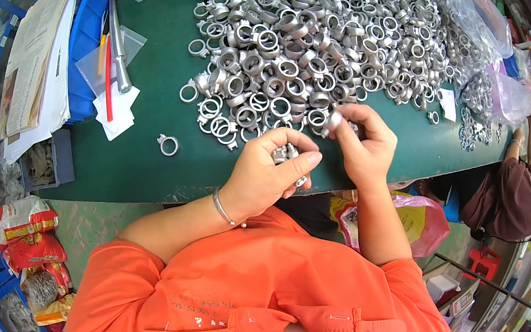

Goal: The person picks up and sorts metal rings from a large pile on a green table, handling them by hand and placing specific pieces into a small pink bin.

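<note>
A large heap of silvery metal rings (289, 47), each with a small lug, covers much of the green table (143, 163). At the table's near edge, my left hand (266, 169) curls around several metal ring pieces (285, 153), partly hidden by its fingers. Beside it, my right hand (366, 148) pinches one metal ring (333, 122) between thumb and fingers, somewhat blurred. More metal shows behind its curled fingers, too hidden to make out. A single ring (168, 144) lies apart from the heap, to the left of my hands.
Papers (35, 69) lean on a blue bin (86, 48) at left, near a red pen (109, 101) and a metal rod (118, 44). Clear plastic bags (467, 8) lie at right. Red bags (29, 233) are stacked lower left. Another person (514, 199) works at far right.
</note>
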Demonstrator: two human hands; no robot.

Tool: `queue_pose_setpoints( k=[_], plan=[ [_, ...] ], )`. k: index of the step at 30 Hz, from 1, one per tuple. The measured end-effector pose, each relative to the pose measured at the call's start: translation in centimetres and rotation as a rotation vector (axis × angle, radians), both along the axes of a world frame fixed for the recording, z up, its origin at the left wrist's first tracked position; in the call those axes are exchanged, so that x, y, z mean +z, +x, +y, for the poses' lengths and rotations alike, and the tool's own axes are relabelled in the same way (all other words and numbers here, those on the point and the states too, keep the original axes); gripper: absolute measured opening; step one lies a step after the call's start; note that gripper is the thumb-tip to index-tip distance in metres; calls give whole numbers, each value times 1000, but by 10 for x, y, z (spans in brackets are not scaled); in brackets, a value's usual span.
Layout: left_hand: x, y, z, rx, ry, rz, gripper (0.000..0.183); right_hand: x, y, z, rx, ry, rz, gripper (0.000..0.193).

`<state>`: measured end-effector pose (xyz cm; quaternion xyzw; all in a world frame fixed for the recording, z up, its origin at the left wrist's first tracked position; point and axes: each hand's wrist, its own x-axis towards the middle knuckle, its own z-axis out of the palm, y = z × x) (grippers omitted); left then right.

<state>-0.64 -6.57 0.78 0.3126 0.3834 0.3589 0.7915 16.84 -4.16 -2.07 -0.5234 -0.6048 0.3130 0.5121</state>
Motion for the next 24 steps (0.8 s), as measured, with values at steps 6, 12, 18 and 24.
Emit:
queue_pose_setpoints(
  k=[6,12,18,24],
  plan=[
    [-4,-2,6,-26,-137,-198,14,21,-5,-15,142,421,-186,21],
    [-6,-4,9,-64,-102,-250,21,21,-12,-20,196,425,-103,19],
    [-9,-5,13,186,879,387,16,23,-7,-34,247,-436,681,12],
    [-3,-2,11,232,871,452,19,8,-5,-26,336,92,148,20]
  ],
)
